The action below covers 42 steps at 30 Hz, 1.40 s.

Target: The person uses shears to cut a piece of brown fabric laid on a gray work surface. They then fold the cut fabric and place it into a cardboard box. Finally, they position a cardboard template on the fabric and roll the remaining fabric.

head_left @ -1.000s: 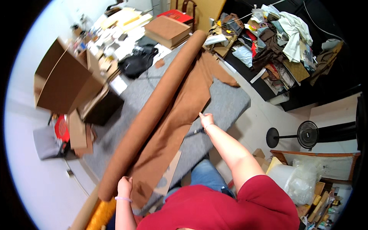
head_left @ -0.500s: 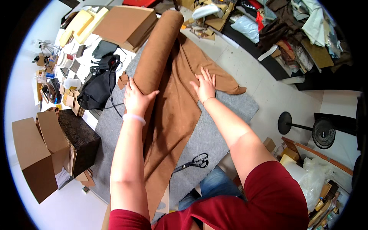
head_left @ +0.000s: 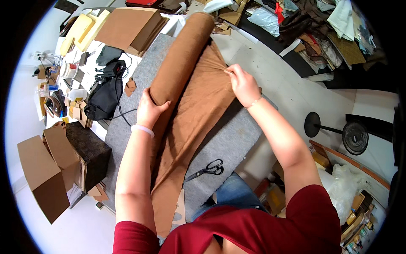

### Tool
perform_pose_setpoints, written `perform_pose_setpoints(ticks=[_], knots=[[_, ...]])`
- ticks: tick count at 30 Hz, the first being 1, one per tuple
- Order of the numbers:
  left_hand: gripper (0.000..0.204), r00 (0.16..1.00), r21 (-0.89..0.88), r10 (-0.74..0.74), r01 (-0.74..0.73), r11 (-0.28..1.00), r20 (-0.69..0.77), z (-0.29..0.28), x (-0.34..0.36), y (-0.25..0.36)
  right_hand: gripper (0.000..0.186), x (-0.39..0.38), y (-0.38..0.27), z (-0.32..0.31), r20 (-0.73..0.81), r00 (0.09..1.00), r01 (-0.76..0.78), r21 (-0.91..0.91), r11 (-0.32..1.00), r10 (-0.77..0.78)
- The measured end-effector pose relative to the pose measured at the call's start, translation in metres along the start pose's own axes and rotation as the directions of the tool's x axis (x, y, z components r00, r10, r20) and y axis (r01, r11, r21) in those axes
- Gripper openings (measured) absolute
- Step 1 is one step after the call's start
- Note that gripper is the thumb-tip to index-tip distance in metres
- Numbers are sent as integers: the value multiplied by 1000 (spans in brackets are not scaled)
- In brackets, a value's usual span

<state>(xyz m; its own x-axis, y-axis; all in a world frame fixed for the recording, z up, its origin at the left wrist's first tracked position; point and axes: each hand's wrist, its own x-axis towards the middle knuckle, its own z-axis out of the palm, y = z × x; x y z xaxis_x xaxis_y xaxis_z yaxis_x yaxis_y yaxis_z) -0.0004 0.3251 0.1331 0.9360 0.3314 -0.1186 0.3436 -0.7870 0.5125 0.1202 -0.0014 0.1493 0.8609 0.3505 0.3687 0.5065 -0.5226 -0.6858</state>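
Note:
A thick roll of brown suede-like fabric (head_left: 182, 55) lies lengthwise on the grey felt-covered table (head_left: 224, 139). My left hand (head_left: 151, 108) is wrapped over the roll's left side, thumb spread across its top. From the roll a loose sheet of the same fabric (head_left: 194, 101) spreads to the right and toward me. My right hand (head_left: 244, 84) pinches the sheet's outer edge and holds it lifted, so creases fan out from the fingers. Black-handled scissors (head_left: 207, 170) rest on the felt near my body, beside the sheet.
Left of the roll lie a black bag (head_left: 103, 99) with cables and a small brown scrap (head_left: 130, 86). A brown board-topped box (head_left: 127, 27) stands at the far left. Cardboard boxes (head_left: 53, 165) sit near left. A black fan (head_left: 354, 137) and piled fabrics (head_left: 313, 38) are at right.
My right hand has gone from lying flat on the sheet to pinching its edge, pulling it up and rightward. The roll has shifted slightly to the right at its far end.

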Motion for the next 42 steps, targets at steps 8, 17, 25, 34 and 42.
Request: perform_pose_setpoints(ticks=[8,17,25,34,42], knots=[[83,985,0,151,-151,989,87,16,-47,29,11,-110,-28,-98,-15,976,-219,-174,960,219],[99,969,552,230,-238,799,85,23,-196,-43,12,-173,-13,-120,-126,847,-528,-320,787,517],[86,984,506,177,-139,851,-28,-37,-167,-94,33,-176,17,-63,3,897,-342,-628,699,441],[100,746,335,-483,648,684,-458,-50,-396,-227,60,-208,-153,104,432,899,183,-240,953,-64],[87,978,561,-40,150,814,-204,-144,-469,-391,46,-401,-304,184,816,509,256,160,953,-273]])
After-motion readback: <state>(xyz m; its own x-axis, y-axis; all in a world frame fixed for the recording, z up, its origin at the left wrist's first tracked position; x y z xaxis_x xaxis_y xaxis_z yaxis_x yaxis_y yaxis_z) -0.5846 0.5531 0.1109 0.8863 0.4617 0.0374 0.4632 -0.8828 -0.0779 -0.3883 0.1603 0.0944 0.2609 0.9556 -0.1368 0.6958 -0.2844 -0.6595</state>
